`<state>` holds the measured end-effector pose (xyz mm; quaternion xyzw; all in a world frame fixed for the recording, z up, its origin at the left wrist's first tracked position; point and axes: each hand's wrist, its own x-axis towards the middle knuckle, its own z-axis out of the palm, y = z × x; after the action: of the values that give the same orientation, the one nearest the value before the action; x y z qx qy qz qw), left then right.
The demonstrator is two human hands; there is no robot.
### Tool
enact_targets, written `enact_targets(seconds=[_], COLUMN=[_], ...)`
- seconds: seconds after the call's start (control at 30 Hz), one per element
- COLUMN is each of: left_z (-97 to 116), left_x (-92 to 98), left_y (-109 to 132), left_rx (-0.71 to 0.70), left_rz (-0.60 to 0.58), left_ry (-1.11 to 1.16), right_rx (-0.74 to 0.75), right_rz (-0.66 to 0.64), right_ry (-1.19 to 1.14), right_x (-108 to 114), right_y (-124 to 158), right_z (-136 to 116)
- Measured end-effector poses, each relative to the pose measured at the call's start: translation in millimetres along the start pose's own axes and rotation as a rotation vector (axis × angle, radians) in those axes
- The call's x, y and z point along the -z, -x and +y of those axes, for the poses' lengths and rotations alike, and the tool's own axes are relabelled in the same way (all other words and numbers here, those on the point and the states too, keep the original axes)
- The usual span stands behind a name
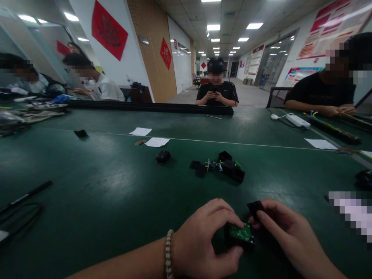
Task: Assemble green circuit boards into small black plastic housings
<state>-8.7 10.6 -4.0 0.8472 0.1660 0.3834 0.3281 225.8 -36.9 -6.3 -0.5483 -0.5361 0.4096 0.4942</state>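
Head view: the left hand [210, 234] spans a black case [247, 245], its fingers [229, 217] over the far edge and its thumb against the near side, a narrow grip. The case lies low and right of centre, with a green circuit board [242, 231] showing in its open top. The right hand [286, 228] pinches a thin black plate [254, 207] between thumb and fingers, just above and beside the far right corner of the case. A beaded bracelet [168, 254] encircles the left wrist. Beyond the hands, on the dark green surface [116, 213], lies a cluster of black housings [231, 166], with flat black pieces [200, 169] and small wired parts [208, 165] at its left. A black box [163, 156] sits apart, further left. Behind it, two white sheets [157, 142] lie near a round hole [140, 142]. A black rod [37, 190] occupies the left side; a white power strip [296, 121] lies at the far right. Long black bars [151, 106] line the far edge, behind which a person in a black top [216, 93] sits
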Motion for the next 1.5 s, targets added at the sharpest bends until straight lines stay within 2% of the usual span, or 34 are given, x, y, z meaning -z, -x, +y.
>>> enact_targets(seconds=[0.3,0.77,0.97,1.5], left_z=[-0.1,-4.1,-4.6,-4.2], left_x=[0.1,-1.8,-2.0,1.3], left_y=[1.1,1.1,2.4,0.2], left_rx=[0.004,-0.067,-0.008,-0.009], left_rz=[-0.020,-0.010,-0.008,-0.037], left_ry=[-0.006,-0.007,-0.007,0.011], right_rx=[0.001,-0.042,-0.083,-0.078], right_rz=[0.007,-0.016,-0.006,-0.047], right_ry=[0.038,0.011,0.014,-0.033], right_x=[-0.5,-2.6,-3.7,-2.3], right_y=[-0.2,0.2,0.1,3.6], right_z=[1.4,1.8,4.0,-3.5])
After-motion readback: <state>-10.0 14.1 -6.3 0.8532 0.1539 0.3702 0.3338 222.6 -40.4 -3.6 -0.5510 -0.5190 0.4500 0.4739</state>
